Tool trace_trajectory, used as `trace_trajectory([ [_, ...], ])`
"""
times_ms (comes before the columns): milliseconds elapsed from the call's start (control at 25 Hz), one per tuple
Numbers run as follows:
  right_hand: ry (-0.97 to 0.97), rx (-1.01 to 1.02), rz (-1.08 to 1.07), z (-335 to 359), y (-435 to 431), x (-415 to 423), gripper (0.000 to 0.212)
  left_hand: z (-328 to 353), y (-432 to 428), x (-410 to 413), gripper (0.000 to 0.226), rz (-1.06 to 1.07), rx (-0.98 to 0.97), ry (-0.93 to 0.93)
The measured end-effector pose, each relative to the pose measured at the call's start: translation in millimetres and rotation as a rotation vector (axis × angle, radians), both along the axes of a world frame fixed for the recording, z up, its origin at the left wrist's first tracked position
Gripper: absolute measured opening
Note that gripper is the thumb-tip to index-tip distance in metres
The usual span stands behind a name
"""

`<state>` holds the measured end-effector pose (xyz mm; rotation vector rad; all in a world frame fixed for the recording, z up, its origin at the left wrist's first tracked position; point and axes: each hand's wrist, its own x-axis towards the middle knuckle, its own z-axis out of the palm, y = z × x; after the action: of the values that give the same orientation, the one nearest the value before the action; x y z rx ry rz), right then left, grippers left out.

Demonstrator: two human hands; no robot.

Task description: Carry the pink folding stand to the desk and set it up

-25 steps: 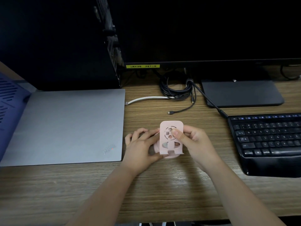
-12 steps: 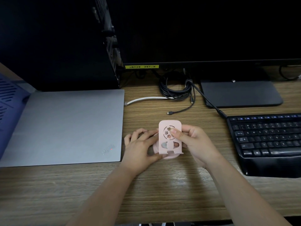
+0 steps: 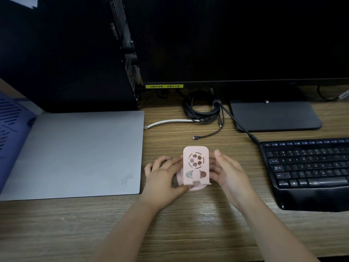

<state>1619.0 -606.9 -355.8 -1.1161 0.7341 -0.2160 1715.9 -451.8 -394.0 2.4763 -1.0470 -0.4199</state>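
The pink folding stand (image 3: 196, 170) stands upright on the wooden desk (image 3: 188, 227), between the laptop and the keyboard. Its panel has a football-shaped cut-out and a small lip at the bottom, over a round base. My left hand (image 3: 166, 176) grips the stand's left edge and base, thumb at the front. My right hand (image 3: 230, 173) is at the right edge with its thumb lifted off the front face. Its fingers reach behind the panel, and a fingertip shows through a lower cut-out.
A closed grey laptop (image 3: 75, 154) lies to the left and a black keyboard (image 3: 309, 167) to the right. Behind the stand are coiled black cables (image 3: 202, 110), a white cable (image 3: 170, 121), the monitor's base (image 3: 273, 116) and a dark computer tower (image 3: 75, 63). A blue slotted tray (image 3: 9, 129) is at far left.
My right thumb has come off the front of the panel and the hand has opened to the right. The stand and my left hand have stayed put.
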Motion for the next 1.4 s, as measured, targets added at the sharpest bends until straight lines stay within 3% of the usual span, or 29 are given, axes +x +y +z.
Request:
trace_trajectory([
  [120,0.079,-0.436,0.125,-10,0,-6,0.039,1,1,1,0.074,-0.007,-0.003,0.019],
  [240,0.098,-0.783,0.388,-15,2,-7,0.033,2,1,1,0.086,-0.04,0.011,0.024],
  [360,0.115,-1.008,0.372,-19,5,-2,0.019,2,1,0,0.085,-0.053,0.004,0.012],
  [440,0.105,-1.102,0.321,-20,8,-1,0.02,2,1,0,0.083,-0.053,-0.003,0.007],
  [1000,0.143,-1.062,0.303,-23,37,-39,0.014,0,28,-37,0.077,-0.055,-0.021,-0.007],
  [1400,0.096,-1.066,0.258,-22,46,-49,0.026,-5,36,-48,0.076,-0.064,-0.007,-0.035],
])
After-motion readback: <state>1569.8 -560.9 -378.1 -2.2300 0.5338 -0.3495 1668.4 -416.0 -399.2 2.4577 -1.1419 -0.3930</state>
